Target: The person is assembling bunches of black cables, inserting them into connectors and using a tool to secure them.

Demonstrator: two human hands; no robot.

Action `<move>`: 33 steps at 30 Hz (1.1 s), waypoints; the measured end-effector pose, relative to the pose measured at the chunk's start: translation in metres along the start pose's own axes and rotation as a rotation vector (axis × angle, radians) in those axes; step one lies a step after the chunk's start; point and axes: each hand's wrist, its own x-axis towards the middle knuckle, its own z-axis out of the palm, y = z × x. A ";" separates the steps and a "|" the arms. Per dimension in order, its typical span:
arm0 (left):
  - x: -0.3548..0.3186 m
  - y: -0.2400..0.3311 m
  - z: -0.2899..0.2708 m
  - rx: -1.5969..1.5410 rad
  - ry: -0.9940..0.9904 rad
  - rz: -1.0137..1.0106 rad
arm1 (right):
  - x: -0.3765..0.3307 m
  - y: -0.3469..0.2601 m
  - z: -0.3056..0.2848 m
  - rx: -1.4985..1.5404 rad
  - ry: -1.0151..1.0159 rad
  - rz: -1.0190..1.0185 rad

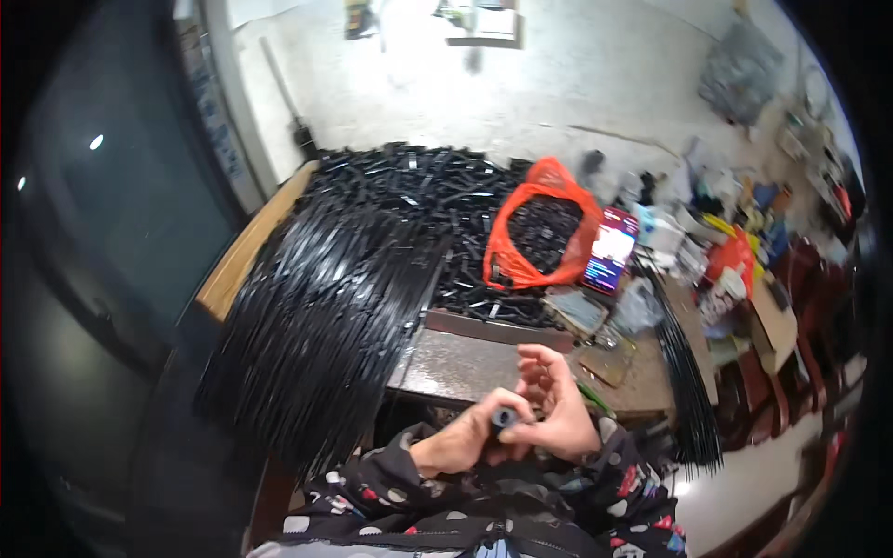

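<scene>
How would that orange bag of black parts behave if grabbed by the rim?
The orange bag looks like thin film, so it would probably sag and deform rather than hold shape. It is packed with small black parts, so likely heavy for its size. Its mouth gapes open; tilting it could well spill pieces onto the loose black pieces around it.

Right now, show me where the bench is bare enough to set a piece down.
One bare patch of bench lies just ahead of the hands, bordered by the long black rods on the left, the heap of small black parts behind, and scraps on the right. Everywhere else is crowded: the orange bag, the phone, and clutter farther right.
</scene>
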 end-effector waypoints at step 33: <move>0.026 0.016 -0.023 0.406 0.212 0.245 | -0.057 0.097 -0.060 0.236 0.168 0.439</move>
